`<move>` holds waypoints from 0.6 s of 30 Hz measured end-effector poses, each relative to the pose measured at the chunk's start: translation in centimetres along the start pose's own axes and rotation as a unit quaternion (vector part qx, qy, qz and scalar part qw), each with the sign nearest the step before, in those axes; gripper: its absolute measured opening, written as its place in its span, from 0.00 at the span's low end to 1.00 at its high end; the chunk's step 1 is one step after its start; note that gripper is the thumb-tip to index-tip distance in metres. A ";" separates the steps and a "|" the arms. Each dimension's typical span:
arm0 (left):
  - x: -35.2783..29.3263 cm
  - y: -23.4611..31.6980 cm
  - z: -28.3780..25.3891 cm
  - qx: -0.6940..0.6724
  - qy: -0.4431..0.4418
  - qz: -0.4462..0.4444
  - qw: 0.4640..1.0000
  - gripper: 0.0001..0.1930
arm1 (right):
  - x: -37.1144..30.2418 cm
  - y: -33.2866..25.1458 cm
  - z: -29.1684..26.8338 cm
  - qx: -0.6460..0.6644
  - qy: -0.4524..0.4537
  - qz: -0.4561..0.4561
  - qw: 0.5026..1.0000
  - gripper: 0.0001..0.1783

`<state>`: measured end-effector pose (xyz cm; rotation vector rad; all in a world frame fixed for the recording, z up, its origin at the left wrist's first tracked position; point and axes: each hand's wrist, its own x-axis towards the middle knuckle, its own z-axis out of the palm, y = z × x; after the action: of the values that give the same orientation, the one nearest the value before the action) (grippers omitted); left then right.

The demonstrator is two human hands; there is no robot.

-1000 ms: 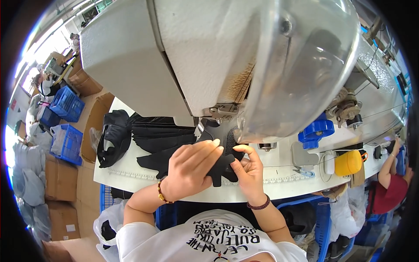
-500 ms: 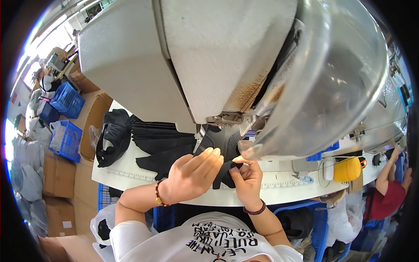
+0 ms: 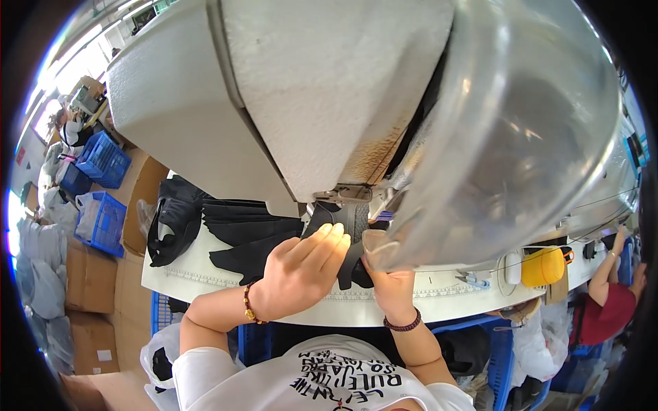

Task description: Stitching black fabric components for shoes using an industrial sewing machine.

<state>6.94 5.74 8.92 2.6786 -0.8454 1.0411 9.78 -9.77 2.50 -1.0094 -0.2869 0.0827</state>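
In front of me stands a large pale grey sewing machine (image 3: 329,82), its presser foot area (image 3: 351,194) low over the white table. Black fabric (image 3: 321,218) lies beneath it, beside a textured dark grey strip (image 3: 357,222). My left hand (image 3: 301,270) rests on the black fabric, fingers stretched out together, just left of the foot. At the right edge of the cloth, my right hand (image 3: 393,289) is closed on the hanging end of a black fabric strip (image 3: 351,267). A clear plastic guard (image 3: 521,151) partly covers its fingertips.
Fanned black fabric pieces (image 3: 247,222) and a bunched black item (image 3: 175,219) lie left on the table. A printed ruler (image 3: 439,289) runs along its front. To the right are snips (image 3: 473,279) and a yellow container (image 3: 543,267). Blue crates (image 3: 502,356) stand below.
My right hand has moved slightly forward, its fingers passing behind the clear guard. My left hand stays almost in place on the fabric. The whole view has shifted slightly.
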 end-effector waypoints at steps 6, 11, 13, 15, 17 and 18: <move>-0.3 -0.7 -1.3 -0.303 0.041 -0.226 0.925 0.21 | -0.5 -1.1 -0.3 -0.009 -0.062 0.024 0.998 0.18; -1.4 1.2 0.4 -0.117 0.049 -0.077 0.989 0.17 | -0.6 -0.9 -0.6 -0.060 -0.090 0.030 0.994 0.21; -1.8 1.6 0.8 -0.058 0.028 -0.060 0.996 0.16 | -0.9 -0.7 -0.4 0.018 -0.065 0.030 0.997 0.20; -2.0 1.7 0.9 -0.034 0.021 -0.044 0.998 0.16 | -1.0 -0.6 -0.4 0.018 -0.067 0.030 0.997 0.20; -2.0 1.5 0.8 -0.012 0.019 -0.030 0.999 0.16 | -1.0 -0.5 -0.5 0.017 -0.069 0.029 0.997 0.19; -1.9 1.5 0.6 -0.011 0.012 -0.031 0.999 0.16 | -1.0 -0.5 -0.5 0.021 -0.075 0.036 0.996 0.19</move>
<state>5.35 5.16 7.13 2.6506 -0.7588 1.0414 8.90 -10.67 2.42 -0.9741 -0.3847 0.2300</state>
